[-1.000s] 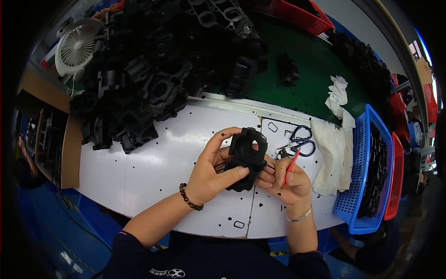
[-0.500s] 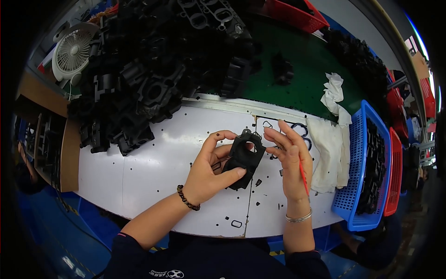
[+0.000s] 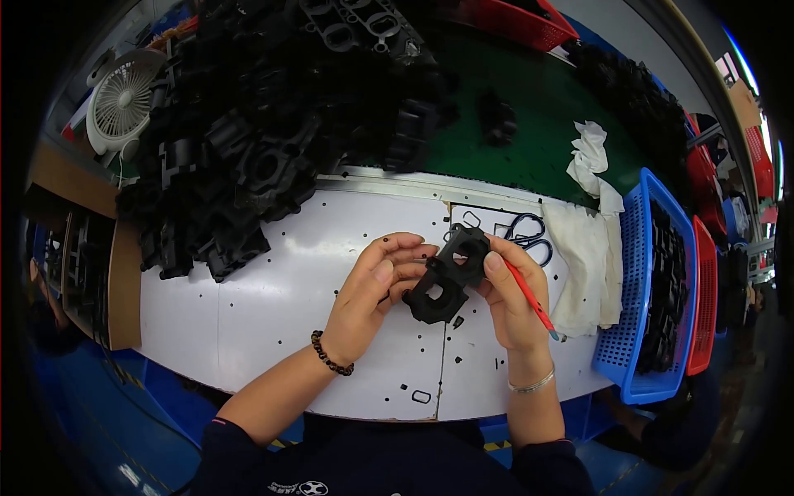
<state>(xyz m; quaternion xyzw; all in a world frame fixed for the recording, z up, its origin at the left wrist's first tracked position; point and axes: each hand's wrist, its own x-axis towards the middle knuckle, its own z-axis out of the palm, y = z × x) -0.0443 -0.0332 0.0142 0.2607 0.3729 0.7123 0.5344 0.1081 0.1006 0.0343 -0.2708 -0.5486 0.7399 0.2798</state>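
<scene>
A black molded part (image 3: 436, 307) with two large round openings is held up over the white tabletop. My right hand (image 3: 518, 304) pinches its upper right side between thumb and fingers. The same hand also keeps a slim red pen-like tool (image 3: 529, 295) against the palm, its greyish end slanting down to the right. On the part's left side is my left hand (image 3: 364, 289), thumb and fingers apart and curved. Its fingertips come close to the part; whether they touch it, I cannot tell.
A large heap of black parts (image 3: 236, 149) fills the back left. Scissors (image 3: 529, 236), a white cloth (image 3: 579, 273) and a blue basket (image 3: 633, 331) of black pieces are on the right. Small black scraps and a thin ring (image 3: 421, 397) lie on the white tabletop (image 3: 273, 306).
The black part has turned and tilted, now showing two openings. My right hand has closed on it, while my left hand has loosened its grip. The red tool's lower end has swung out to the right.
</scene>
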